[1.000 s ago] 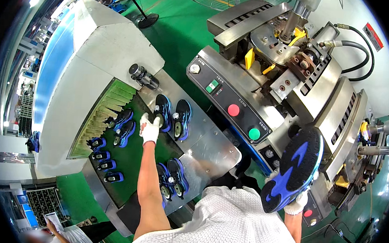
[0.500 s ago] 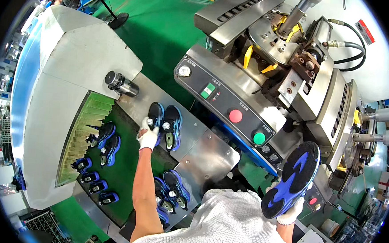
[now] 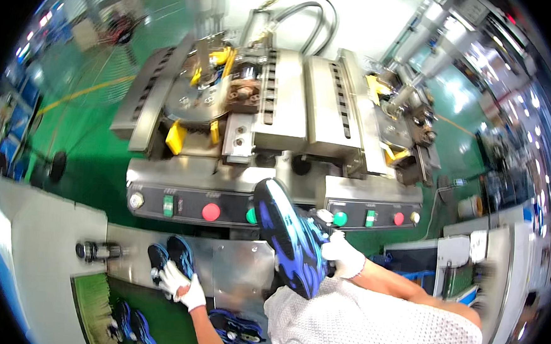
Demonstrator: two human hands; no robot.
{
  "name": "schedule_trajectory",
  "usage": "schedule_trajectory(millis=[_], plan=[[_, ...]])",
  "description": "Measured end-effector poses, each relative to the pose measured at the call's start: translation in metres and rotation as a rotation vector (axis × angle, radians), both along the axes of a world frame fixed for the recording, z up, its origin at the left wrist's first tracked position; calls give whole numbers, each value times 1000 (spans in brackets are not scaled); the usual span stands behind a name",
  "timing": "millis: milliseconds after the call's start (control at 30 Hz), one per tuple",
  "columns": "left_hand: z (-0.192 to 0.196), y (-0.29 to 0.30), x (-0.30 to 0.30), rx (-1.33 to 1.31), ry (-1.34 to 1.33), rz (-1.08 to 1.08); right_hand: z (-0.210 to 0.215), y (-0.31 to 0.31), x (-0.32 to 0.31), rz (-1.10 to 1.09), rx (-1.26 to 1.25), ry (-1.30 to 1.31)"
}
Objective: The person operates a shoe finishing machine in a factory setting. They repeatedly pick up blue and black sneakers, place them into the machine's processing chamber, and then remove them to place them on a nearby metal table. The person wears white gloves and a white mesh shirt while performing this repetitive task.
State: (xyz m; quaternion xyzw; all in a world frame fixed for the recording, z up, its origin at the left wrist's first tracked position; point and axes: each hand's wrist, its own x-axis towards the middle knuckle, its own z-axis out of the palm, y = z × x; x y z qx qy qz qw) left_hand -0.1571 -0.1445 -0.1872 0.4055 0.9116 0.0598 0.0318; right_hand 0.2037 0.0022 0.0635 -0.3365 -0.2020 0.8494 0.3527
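Observation:
My right hand (image 3: 345,255), in a white glove, holds a blue and black shoe (image 3: 287,236) sole-up in front of the machine's control panel (image 3: 188,206). My left hand (image 3: 177,282), also gloved, rests on a pair of blue and black shoes (image 3: 170,257) standing on the steel plate (image 3: 231,270) at the lower left. Another pair of the same shoes (image 3: 236,327) lies below, close to my body.
A large grey press machine (image 3: 280,103) with yellow parts fills the middle. Its panel has red and green buttons (image 3: 210,211). More shoes (image 3: 128,324) lie on a green belt at the lower left. A green floor (image 3: 83,122) shows at the left; a second machine (image 3: 478,260) stands at the right.
The view has swung right, so the machine now stands straight ahead. My right hand has brought the shoe from the lower right up to the panel's middle. My left hand stays on the pair.

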Motion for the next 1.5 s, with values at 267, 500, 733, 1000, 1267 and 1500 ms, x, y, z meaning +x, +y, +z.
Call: schedule_trajectory(millis=[267, 500, 733, 1000, 1267, 1500], plan=[[0, -7, -24, 29, -78, -91, -14, 9, 41, 55, 29, 1], [63, 21, 47, 412, -220, -49, 0, 32, 29, 57, 141, 318], [103, 74, 105, 817, -907, 61, -9, 54, 40, 44, 189, 365], [224, 221, 78, 811, -552, -431, -10, 78, 56, 36, 252, 412], [197, 412, 24, 395, -272, -602, -19, 86, 71, -87, 232, 229], [125, 533, 32, 399, -122, -450, -1, 88, 76, -238, 168, 37]])
